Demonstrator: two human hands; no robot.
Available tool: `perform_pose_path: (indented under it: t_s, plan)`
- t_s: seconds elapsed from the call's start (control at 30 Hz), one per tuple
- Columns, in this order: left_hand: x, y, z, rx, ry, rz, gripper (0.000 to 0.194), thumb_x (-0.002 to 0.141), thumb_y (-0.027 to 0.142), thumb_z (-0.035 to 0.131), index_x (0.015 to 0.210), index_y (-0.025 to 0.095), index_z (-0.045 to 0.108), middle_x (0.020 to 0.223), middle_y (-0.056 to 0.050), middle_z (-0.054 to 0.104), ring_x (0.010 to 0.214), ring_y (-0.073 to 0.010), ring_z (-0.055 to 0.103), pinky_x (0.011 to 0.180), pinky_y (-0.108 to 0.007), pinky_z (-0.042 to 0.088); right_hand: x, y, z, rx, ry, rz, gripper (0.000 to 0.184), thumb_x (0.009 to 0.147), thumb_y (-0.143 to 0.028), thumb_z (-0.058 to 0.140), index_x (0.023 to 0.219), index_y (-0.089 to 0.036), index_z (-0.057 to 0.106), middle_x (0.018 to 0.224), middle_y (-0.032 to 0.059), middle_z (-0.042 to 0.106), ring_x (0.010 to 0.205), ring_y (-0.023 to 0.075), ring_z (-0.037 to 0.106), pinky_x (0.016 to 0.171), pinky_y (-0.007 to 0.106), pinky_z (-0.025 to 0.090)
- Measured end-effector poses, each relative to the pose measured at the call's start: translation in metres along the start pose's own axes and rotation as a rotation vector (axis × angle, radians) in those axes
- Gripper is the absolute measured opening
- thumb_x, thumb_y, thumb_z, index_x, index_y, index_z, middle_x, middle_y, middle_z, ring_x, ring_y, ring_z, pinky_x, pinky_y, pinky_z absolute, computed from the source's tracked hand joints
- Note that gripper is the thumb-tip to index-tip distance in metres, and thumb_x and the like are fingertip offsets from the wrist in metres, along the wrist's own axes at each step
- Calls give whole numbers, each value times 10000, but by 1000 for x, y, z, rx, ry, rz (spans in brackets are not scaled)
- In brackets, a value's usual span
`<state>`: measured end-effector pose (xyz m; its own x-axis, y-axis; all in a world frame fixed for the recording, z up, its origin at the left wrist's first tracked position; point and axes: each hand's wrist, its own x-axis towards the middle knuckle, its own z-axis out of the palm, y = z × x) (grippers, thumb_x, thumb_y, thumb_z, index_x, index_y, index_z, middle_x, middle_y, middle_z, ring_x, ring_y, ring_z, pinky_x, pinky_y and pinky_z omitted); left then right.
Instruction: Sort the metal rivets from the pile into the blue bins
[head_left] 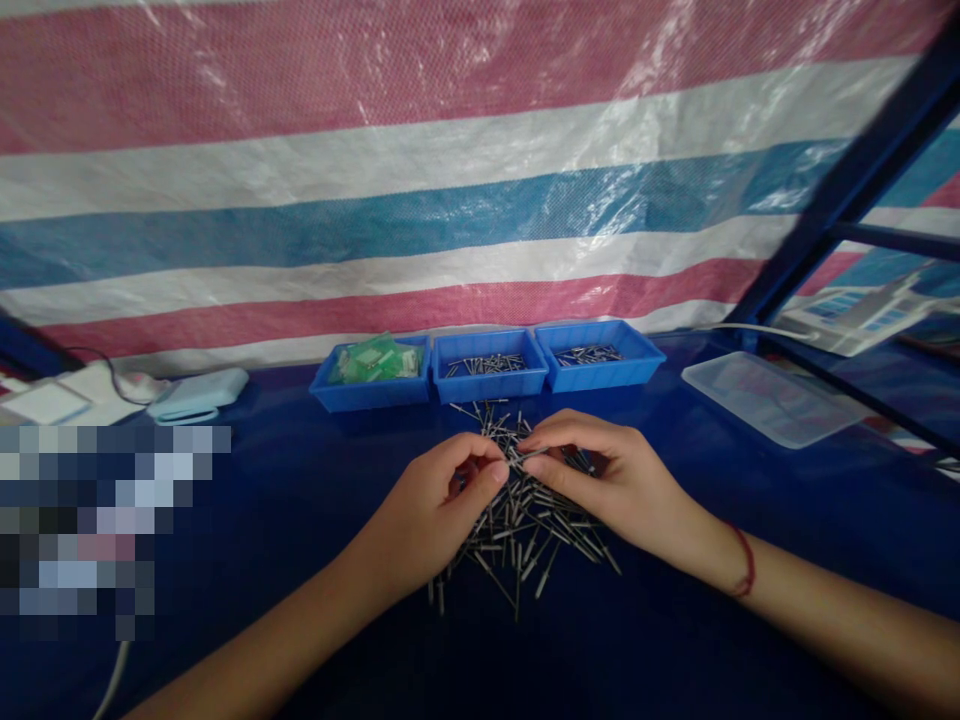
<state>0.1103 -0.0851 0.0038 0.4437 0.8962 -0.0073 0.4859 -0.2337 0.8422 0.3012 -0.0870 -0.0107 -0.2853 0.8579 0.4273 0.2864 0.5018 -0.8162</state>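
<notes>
A loose pile of blind rivets (525,530), thin metal pins with thicker silvery ends, lies spread on the dark blue table. Above the pile's far half, my left hand (431,510) is closed in a pinch, thumb against fingers. My right hand (611,475) comes in from the other side, thumb and fingers closed on a rivet (517,461). That rivet's end reaches to my left fingertips, which pinch it too as far as I can see. Whether more rivets are tucked inside either hand is hidden.
Behind the pile stand three blue bins in a row: the left bin (375,398) with green-and-clear packets, the middle bin (491,385) and right bin (607,373) with rivets. A translucent lid (772,398) lies right; a light-blue pouch (199,393) lies left. Striped sheeting (450,220) hangs behind.
</notes>
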Motion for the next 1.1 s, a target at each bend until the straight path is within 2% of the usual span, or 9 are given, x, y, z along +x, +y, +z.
perform_pose_path:
  t_s: [0.23,0.43,0.57,0.83,0.93,1.1]
  plan:
    - [1,1,2,-110,-65,-44,233,882,350,447,905,165,586,743,15,548,690,-126,501,619,-241,374,-3,-1,0,141,-7,25,98,795,-232,632,873,-193,677,821,32,633,693,119,576,564,266,441]
    - [0,2,4,-152,-82,-26,323,890,430,425,977,179,609,795,-2,580,730,-137,515,630,-242,384,-3,-1,2,131,2,-5,89,805,-213,618,867,-200,681,819,31,632,708,118,582,568,266,441]
    - [0,-1,4,-133,-84,-20,290,884,402,455,997,190,617,736,14,581,657,-123,507,583,-232,367,-4,-2,3,107,-7,-19,91,801,-201,618,866,-195,681,819,38,631,719,126,586,574,275,446]
    - [-1,-3,7,-130,-14,-16,221,846,378,526,948,197,602,697,27,565,618,-115,502,562,-227,372,-5,-2,3,115,25,-24,87,784,-193,636,868,-203,659,814,26,609,695,119,565,583,277,450]
    - [-1,-2,8,-101,42,14,159,811,327,577,900,196,597,744,22,595,652,-119,533,585,-229,392,-4,-2,3,103,21,-22,90,785,-199,636,873,-202,657,823,29,612,699,119,566,580,273,447]
    - [-3,0,7,-16,149,72,116,822,299,563,881,202,589,801,14,620,718,-135,576,639,-251,417,-4,-1,6,81,41,-16,65,791,-201,622,846,-199,656,796,27,612,666,114,561,554,263,443]
